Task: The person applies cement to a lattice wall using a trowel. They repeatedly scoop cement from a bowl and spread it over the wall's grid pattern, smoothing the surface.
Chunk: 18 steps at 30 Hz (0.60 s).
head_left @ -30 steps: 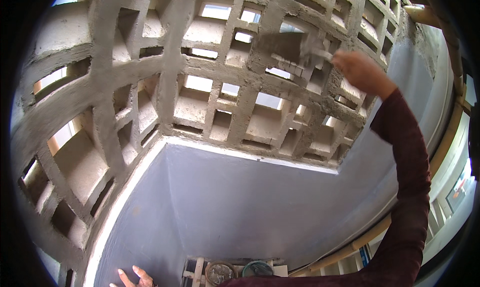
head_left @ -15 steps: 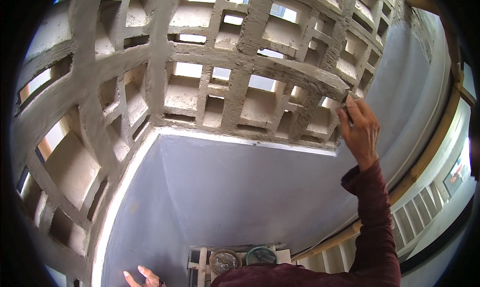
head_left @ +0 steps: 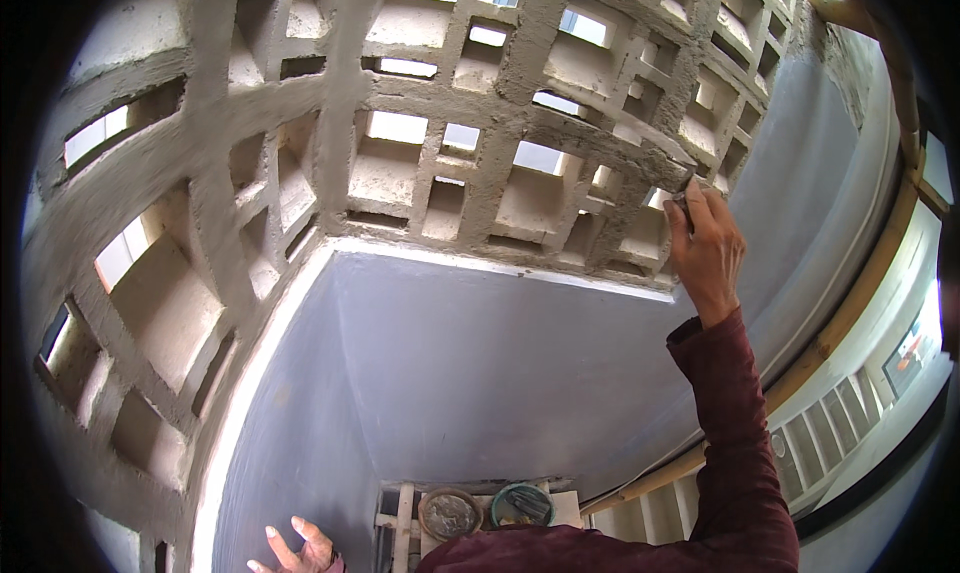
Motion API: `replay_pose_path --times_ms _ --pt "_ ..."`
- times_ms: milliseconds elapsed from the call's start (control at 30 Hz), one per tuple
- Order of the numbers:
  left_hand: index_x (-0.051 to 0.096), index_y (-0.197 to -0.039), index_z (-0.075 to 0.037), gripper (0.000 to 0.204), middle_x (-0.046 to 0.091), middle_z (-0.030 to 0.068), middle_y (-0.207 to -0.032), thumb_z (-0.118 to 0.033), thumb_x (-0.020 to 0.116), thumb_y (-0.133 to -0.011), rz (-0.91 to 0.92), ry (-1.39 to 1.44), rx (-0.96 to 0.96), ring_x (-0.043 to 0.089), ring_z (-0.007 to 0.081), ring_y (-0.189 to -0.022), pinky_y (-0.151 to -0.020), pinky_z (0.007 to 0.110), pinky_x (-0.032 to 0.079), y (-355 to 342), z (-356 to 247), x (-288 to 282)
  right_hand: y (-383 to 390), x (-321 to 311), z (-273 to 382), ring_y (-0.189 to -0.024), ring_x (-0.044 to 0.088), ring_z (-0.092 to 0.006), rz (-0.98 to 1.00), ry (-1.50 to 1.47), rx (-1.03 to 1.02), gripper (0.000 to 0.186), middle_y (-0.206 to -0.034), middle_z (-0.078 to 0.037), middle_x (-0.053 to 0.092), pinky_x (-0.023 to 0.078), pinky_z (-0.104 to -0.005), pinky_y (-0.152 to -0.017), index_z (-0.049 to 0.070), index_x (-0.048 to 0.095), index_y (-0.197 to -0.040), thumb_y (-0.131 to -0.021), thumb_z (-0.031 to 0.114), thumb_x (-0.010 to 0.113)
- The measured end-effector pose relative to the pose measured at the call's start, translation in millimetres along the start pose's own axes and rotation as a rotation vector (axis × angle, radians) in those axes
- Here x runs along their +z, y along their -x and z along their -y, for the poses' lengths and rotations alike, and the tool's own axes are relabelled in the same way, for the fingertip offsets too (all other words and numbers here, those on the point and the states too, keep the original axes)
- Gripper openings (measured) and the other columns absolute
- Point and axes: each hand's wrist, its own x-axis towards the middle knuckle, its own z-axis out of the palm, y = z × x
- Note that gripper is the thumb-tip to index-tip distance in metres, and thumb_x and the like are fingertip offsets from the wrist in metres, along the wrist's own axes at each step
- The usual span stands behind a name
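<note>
While a trowel (head_left: 652, 161) lies against the lattice wall (head_left: 342, 123), the right hand (head_left: 708, 248) clamps it, fingers curled.
Below that wall, the left hand (head_left: 307, 551) (fingers apart) hovers.

No lettering, number or sign can be read. At the far right, beyond the bamboo pole (head_left: 822, 347), a small dark-edged panel (head_left: 905, 363) carries an orange-red mark (head_left: 911, 348) that may be print or a picture; it is too small and blurred to tell which.
</note>
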Motion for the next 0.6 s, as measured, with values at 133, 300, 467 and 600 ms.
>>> replay_pose_path --times_ms 133,300,467,600 --pt "0.06 -0.114 -0.026 0.051 0.029 0.0176 -0.143 -0.041 0.073 -0.068 0.02 0.003 0.028 0.002 0.0445 -0.138 -0.103 0.063 -0.015 1 3 -2 -4 -17 10 -0.071 0.057 -0.0264 0.06 -0.052 -0.01 0.029 -0.08 -0.009 0.055 0.044 -0.0373 -0.059 0.002 0.061 -0.106 -0.081 0.017 0.065" --pt "0.059 -0.114 -0.025 0.05 0.027 0.0181 -0.143 -0.041 0.073 -0.069 0.077 -0.011 0.048 0.003 0.0451 -0.138 -0.102 0.064 -0.016 1 3 -6 -15 -20 15 -0.068 0.055 -0.0316 0.318 -0.224 -0.119 0.021 -0.074 -0.013 0.054 0.042 -0.0394 -0.06 0.0 0.059 -0.093 -0.085 0.02 0.06" --pt "0.059 -0.115 -0.025 0.049 0.027 0.0192 -0.143 -0.042 0.072 -0.07 0.079 -0.015 0.054 0.003 0.0452 -0.138 -0.101 0.064 -0.017 -1 2 -6 -47 14 -9 -0.067 0.054 -0.0353 0.487 -0.266 -0.199 0.025 -0.069 -0.017 0.053 0.042 -0.0407 -0.061 -0.001 0.058 -0.088 -0.09 0.023 0.051" --pt "0.06 -0.114 -0.026 0.048 0.027 0.0193 -0.143 -0.042 0.071 -0.07 0.079 -0.028 0.06 0.003 0.0454 -0.138 -0.1 0.065 -0.017 -1 2 -7 -61 20 -27 -0.066 0.054 -0.0363 0.412 -0.332 -0.146 0.026 -0.07 -0.018 0.054 0.041 -0.041 -0.062 -0.002 0.057 -0.086 -0.092 0.022 0.047"
